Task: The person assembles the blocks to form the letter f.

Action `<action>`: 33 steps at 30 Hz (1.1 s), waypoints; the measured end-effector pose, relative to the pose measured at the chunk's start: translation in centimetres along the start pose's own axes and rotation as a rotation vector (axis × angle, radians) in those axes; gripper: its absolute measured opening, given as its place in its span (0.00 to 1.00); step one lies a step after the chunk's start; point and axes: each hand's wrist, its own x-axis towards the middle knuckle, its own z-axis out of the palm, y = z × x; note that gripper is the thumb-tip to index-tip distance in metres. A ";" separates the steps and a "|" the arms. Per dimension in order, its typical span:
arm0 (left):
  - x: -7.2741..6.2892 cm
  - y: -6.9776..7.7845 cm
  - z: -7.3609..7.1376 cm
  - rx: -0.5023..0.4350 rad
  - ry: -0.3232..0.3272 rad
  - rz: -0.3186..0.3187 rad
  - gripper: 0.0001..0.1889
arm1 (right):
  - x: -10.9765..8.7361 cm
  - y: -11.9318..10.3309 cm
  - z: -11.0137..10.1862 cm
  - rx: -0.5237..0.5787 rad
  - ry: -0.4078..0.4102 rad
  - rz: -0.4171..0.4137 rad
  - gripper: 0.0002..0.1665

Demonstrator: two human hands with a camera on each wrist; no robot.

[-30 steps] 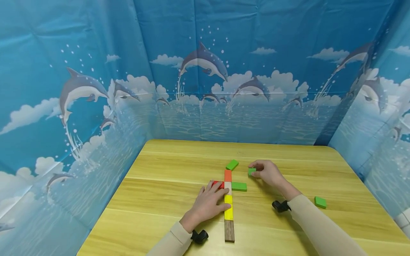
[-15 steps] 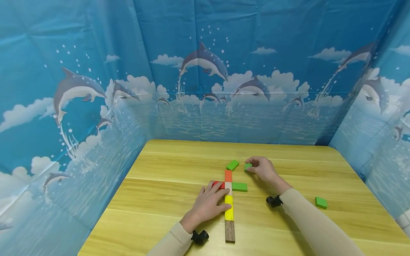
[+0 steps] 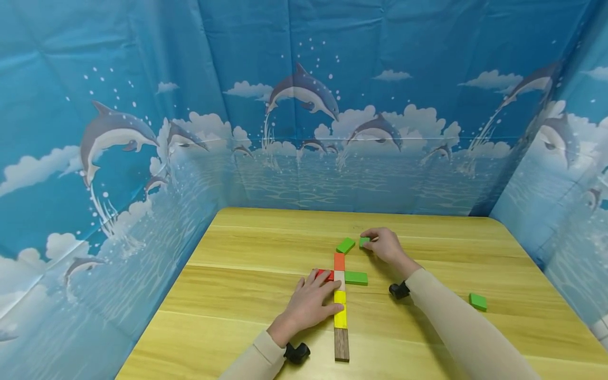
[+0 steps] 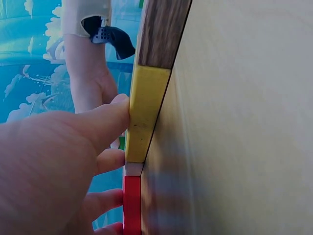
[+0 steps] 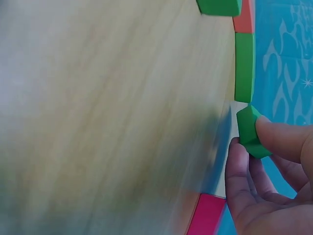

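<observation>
My left hand (image 3: 311, 302) lies over a row of blocks with its fingers extended. In the left wrist view, the thumb touches a yellow block (image 4: 145, 107), and fingertips reach the pale block (image 4: 133, 169) and a red block (image 4: 132, 203). My right hand (image 3: 387, 247) pinches a small green block (image 5: 250, 131) between thumb and fingers, near the back of the table. Just left of it lies another green block (image 3: 345, 245), angled at the end of the row beside the orange block (image 3: 339, 262).
A green block (image 3: 356, 278) extends right from the pale block. A dark brown wooden block (image 3: 341, 344) ends the row in front. Another green block (image 3: 477, 302) lies on the right of the table (image 3: 237, 274). A dolphin-print curtain (image 3: 285, 174) surrounds the table.
My right hand has moved left and toward the back with the small green block, closer to the angled green block. My left hand has stayed in place.
</observation>
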 end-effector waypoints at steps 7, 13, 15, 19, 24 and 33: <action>-0.2 -0.1 0.1 0.000 -0.003 -0.002 0.31 | 0.9 0.5 0.5 -0.021 -0.003 -0.002 0.17; -0.4 -0.1 0.1 0.007 0.005 0.005 0.31 | 1.2 0.4 0.8 -0.057 0.009 -0.018 0.18; -0.4 -0.2 0.1 0.013 0.004 0.007 0.31 | 1.2 0.3 0.8 -0.069 0.013 -0.023 0.18; -0.4 -0.3 0.1 0.017 0.002 0.010 0.31 | 1.2 0.2 0.9 -0.094 0.018 -0.030 0.18; -0.5 -0.5 0.0 0.020 -0.001 0.011 0.31 | 1.3 0.0 1.3 -0.118 0.025 -0.021 0.18; -0.6 -0.6 -0.1 0.019 -0.003 0.016 0.31 | 1.5 -0.3 1.4 -0.120 0.023 -0.014 0.18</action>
